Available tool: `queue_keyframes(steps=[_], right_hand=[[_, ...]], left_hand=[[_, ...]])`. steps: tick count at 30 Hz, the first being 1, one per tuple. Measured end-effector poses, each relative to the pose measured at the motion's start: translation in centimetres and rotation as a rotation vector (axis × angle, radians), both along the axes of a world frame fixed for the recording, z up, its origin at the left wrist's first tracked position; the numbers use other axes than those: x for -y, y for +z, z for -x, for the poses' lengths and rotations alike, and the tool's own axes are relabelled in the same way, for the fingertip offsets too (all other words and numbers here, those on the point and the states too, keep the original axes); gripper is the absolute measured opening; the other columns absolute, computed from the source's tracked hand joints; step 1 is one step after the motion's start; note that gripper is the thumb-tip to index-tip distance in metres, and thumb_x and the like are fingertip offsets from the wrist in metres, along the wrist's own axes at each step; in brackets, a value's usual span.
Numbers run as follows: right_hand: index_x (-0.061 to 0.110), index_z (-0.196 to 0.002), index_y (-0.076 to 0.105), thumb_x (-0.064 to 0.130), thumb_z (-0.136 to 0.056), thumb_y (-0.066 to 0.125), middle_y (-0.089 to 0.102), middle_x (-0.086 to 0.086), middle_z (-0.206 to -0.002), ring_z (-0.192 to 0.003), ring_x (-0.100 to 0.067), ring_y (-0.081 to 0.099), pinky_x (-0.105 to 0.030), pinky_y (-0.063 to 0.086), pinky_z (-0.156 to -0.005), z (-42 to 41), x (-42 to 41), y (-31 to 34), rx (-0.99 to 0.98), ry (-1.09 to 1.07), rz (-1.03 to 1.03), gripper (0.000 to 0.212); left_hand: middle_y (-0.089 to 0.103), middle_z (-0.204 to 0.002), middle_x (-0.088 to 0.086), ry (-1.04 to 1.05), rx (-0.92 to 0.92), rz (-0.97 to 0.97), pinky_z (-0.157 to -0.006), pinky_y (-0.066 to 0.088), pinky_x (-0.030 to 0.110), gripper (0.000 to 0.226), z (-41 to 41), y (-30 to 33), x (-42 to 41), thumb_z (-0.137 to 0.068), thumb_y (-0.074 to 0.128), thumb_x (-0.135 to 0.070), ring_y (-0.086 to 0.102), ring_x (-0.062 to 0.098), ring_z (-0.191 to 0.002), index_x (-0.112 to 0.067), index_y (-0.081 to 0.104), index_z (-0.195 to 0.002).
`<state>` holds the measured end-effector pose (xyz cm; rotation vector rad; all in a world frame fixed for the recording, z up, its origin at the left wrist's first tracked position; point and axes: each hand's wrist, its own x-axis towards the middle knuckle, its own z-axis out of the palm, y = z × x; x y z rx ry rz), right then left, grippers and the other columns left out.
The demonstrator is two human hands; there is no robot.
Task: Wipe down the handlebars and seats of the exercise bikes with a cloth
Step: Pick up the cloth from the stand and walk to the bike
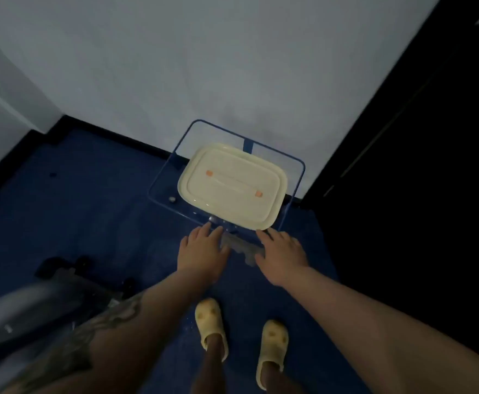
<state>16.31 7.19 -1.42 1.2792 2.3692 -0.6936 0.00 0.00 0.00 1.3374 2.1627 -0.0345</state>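
A grey cloth [242,247] shows between my two hands, just below the front edge of a clear side table [295,191] with blue edges. My left hand [201,248] reaches forward with straight fingers, its tips at the table's front edge, left of the cloth. To the right of the cloth, my right hand [282,253] lies flat with spread fingers, its thumb side against the cloth. Whether either hand holds the cloth is not visible. Part of an exercise bike [19,311], a grey frame on a black base, is at the lower left, blurred.
A cream lidded box [232,184] with two orange tabs sits on the clear table against the white wall [204,66]. A dark wall or door [431,166] is on the right. The floor is blue carpet [90,209]. My feet in yellow clogs [210,322] stand below the hands.
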Motion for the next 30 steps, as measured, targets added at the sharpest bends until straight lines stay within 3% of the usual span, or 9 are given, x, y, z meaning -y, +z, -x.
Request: queue_keyframes(steps=[7, 10, 13, 15, 17, 22, 24, 27, 30], right_hand=[[0.023, -0.154, 0.019, 0.042, -0.1, 0.043, 0.032, 0.002, -0.153, -0.139, -0.021, 0.03, -0.037, 0.022, -0.116, 3.3, -0.7, -6.1, -0.015, -0.067, 0.036, 0.061], [0.025, -0.151, 0.028, 0.04, -0.101, 0.044, 0.044, 0.005, -0.146, -0.131, -0.017, 0.041, -0.034, 0.028, -0.111, 4.3, -0.3, -8.2, -0.058, -0.097, 0.038, 0.054], [0.025, -0.135, 0.05, 0.031, -0.102, 0.047, 0.064, 0.002, -0.118, -0.104, -0.019, 0.06, -0.031, 0.044, -0.084, 4.8, 0.2, -9.8, -0.145, -0.168, 0.009, 0.034], [0.02, -0.109, 0.059, 0.021, -0.1, 0.05, 0.067, -0.001, -0.093, -0.085, -0.021, 0.064, -0.031, 0.044, -0.064, 4.8, 0.4, -10.1, -0.175, -0.185, -0.07, 0.013], [0.016, -0.095, 0.06, 0.014, -0.094, 0.058, 0.063, -0.001, -0.082, -0.076, -0.019, 0.061, -0.03, 0.042, -0.056, 4.6, 0.2, -9.8, -0.162, -0.173, -0.103, 0.004], [0.014, -0.072, 0.064, -0.003, -0.044, 0.09, 0.059, 0.002, -0.063, -0.054, -0.017, 0.057, -0.027, 0.046, -0.042, 4.7, -0.9, -7.5, -0.266, 0.031, -0.264, 0.042], [0.013, -0.083, 0.065, -0.001, -0.048, 0.09, 0.061, -0.001, -0.071, -0.061, -0.019, 0.059, -0.03, 0.051, -0.05, 5.0, -0.9, -6.4, -0.314, 0.11, -0.312, 0.045], [0.017, -0.089, 0.065, 0.008, -0.07, 0.083, 0.057, 0.002, -0.077, -0.067, -0.016, 0.055, -0.031, 0.048, -0.052, 5.8, -0.7, -2.6, -0.375, 0.158, -0.362, 0.028], [0.02, -0.094, 0.062, 0.024, -0.092, 0.058, 0.055, 0.004, -0.081, -0.069, -0.014, 0.056, -0.031, 0.05, -0.05, 6.5, -0.3, 1.1, -0.505, 0.163, -0.428, 0.006]], left_hand=[[0.013, -0.162, -0.002, -0.055, 0.039, 0.003, -0.121, 0.009, 0.04, 0.055, 1.7, -5.5, -0.3, -0.101, 0.032, -0.048, 0.008, 0.019, -0.149, -0.031, 0.022, -0.152], [0.005, -0.163, -0.003, -0.099, 0.043, 0.044, -0.121, 0.006, 0.04, 0.055, 2.9, -7.3, 0.5, -0.101, 0.032, -0.046, 0.002, 0.018, -0.149, -0.032, 0.017, -0.153], [0.0, -0.163, -0.004, -0.135, 0.04, 0.058, -0.121, 0.004, 0.04, 0.057, 3.7, -8.3, 1.4, -0.101, 0.032, -0.045, -0.003, 0.018, -0.149, -0.033, 0.013, -0.154], [-0.001, -0.163, -0.004, -0.142, 0.045, 0.055, -0.121, 0.004, 0.041, 0.057, 4.4, -8.6, 1.7, -0.101, 0.033, -0.045, -0.003, 0.018, -0.149, -0.033, 0.013, -0.154], [-0.001, -0.163, -0.004, -0.137, 0.052, 0.055, -0.121, 0.004, 0.041, 0.057, 4.9, -8.3, 1.9, -0.101, 0.033, -0.044, -0.003, 0.018, -0.149, -0.033, 0.014, -0.154], [-0.001, -0.163, -0.005, -0.092, 0.075, 0.009, -0.122, 0.002, 0.039, 0.057, 6.4, -5.8, 2.5, -0.101, 0.031, -0.045, -0.002, 0.017, -0.15, -0.033, 0.014, -0.154], [0.0, -0.163, -0.005, -0.057, 0.063, -0.032, -0.122, 0.004, 0.038, 0.057, 7.3, -3.9, 2.7, -0.1, 0.028, -0.048, -0.001, 0.018, -0.15, -0.034, 0.014, -0.153], [0.002, -0.162, -0.007, 0.021, 0.038, -0.11, -0.122, 0.003, 0.037, 0.056, 8.6, -0.4, 3.3, -0.101, 0.034, -0.045, 0.001, 0.017, -0.149, -0.034, 0.016, -0.153], [0.005, -0.162, -0.007, 0.11, 0.005, -0.162, -0.121, 0.005, 0.036, 0.056, 9.3, 3.1, 4.7, -0.101, 0.037, -0.043, 0.004, 0.017, -0.149, -0.033, 0.018, -0.153]])
